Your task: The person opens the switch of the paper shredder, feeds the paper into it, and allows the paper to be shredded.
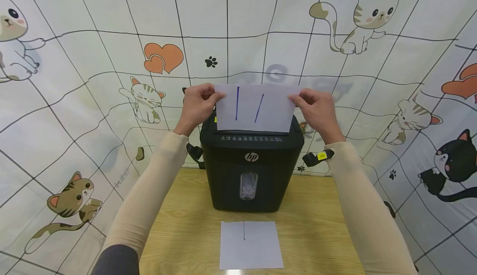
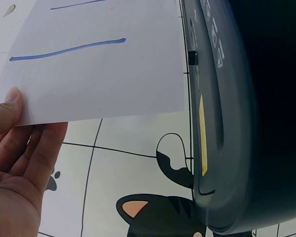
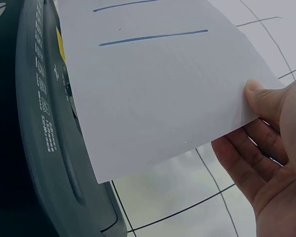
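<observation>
A white sheet of paper (image 1: 275, 111) with two blue pen strokes is held up between both hands. My left hand (image 1: 198, 104) pinches its left edge, thumb in front and fingers behind. On the opposite edge my right hand (image 1: 316, 108) pinches the sheet the same way. Right below stands a black HP paper shredder (image 1: 231, 175); the sheet's lower edge overlaps its top in the head view. Both wrist views show that edge close to the shredder top (image 2: 227, 163), with the sheet (image 3: 153, 98) flat and taut.
A second white sheet (image 1: 251, 248) with one dark line lies on the wooden table (image 1: 313, 225) in front of the shredder. Shreds show through the shredder's window (image 1: 248, 186). Behind hangs a white cloth (image 1: 246, 18) printed with grid lines and cats.
</observation>
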{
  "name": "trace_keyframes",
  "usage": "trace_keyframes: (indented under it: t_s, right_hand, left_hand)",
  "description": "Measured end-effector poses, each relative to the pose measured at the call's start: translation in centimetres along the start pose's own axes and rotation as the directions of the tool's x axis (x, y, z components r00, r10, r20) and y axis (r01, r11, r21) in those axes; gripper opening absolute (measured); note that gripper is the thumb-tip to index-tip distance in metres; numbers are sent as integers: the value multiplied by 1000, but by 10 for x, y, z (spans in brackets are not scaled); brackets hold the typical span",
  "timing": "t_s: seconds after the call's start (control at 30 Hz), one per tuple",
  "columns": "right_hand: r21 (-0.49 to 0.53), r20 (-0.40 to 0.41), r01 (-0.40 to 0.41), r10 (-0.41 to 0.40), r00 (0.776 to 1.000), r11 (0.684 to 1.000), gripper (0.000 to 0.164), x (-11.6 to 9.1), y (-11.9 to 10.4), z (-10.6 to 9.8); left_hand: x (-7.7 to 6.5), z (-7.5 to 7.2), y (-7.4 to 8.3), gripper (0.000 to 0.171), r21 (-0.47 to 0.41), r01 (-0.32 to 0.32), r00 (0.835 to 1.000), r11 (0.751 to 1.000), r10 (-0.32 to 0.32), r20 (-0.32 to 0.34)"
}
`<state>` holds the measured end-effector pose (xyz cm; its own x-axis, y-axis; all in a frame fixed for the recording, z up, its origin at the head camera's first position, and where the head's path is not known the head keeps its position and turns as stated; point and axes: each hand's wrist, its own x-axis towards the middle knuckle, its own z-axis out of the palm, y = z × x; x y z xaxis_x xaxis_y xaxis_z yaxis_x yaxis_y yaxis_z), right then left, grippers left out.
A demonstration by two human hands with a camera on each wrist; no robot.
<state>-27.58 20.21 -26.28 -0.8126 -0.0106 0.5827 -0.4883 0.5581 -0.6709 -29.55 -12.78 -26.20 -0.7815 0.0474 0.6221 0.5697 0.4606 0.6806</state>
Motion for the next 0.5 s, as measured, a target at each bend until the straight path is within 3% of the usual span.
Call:
trace_keyframes:
  t_s: [0.23,0.5]
  right_hand:
    - [16,14,-12,11,1000,1000,39,3,9,7]
    - [-18,30,-41,41,999,999,42,0,16,13]
  left_hand:
    - [1,3,-8,17,-14,27,999,1000,-26,27]
    - [-2,4,-14,18,2,5,999,1000,-5,39]
